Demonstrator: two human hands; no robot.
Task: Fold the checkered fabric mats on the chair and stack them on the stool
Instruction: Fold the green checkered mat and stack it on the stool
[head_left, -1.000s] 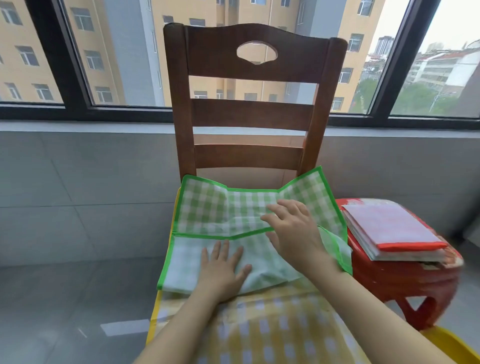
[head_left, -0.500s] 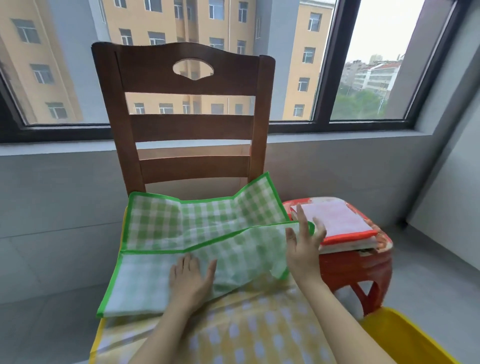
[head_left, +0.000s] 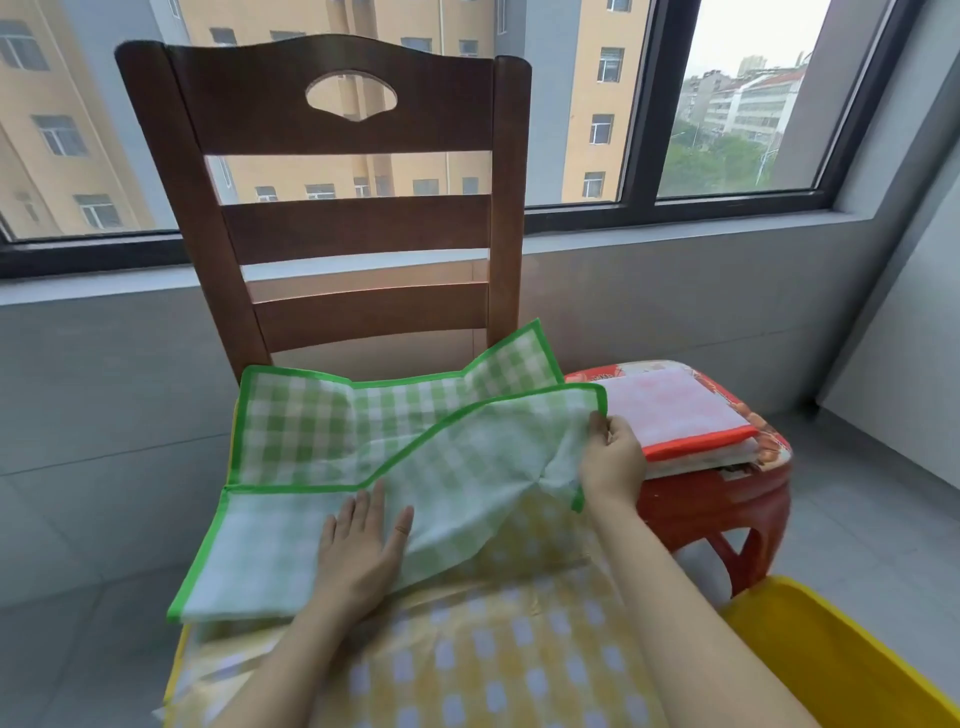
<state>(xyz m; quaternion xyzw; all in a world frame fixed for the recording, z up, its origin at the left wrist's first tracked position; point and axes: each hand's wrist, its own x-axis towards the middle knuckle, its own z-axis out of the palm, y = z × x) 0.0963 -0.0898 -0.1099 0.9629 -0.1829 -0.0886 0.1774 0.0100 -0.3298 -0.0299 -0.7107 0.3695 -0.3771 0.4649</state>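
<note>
A green checkered mat (head_left: 311, 431) with a bright green border lies partly folded on the seat of a brown wooden chair (head_left: 332, 228). My left hand (head_left: 361, 556) rests flat on its near folded part, fingers apart. My right hand (head_left: 613, 460) pinches the mat's right corner and holds it raised. Under it a yellow checkered mat (head_left: 483, 644) is spread over the seat and hangs toward me. To the right stands a red stool (head_left: 727, 499) bearing a stack of folded mats, a red-edged pink one (head_left: 675, 410) on top.
A yellow plastic object (head_left: 852, 660) sits at the lower right, close to the stool. Behind the chair a grey tiled wall rises to a window ledge (head_left: 675, 234). Grey floor tiles (head_left: 78, 545) surround the chair, and a wall corner closes the right side.
My right hand has slid from the middle of the green mat to its right corner and taken hold of it, lifting that edge. My left hand stays pressed on the mat. The view has shifted right.
</note>
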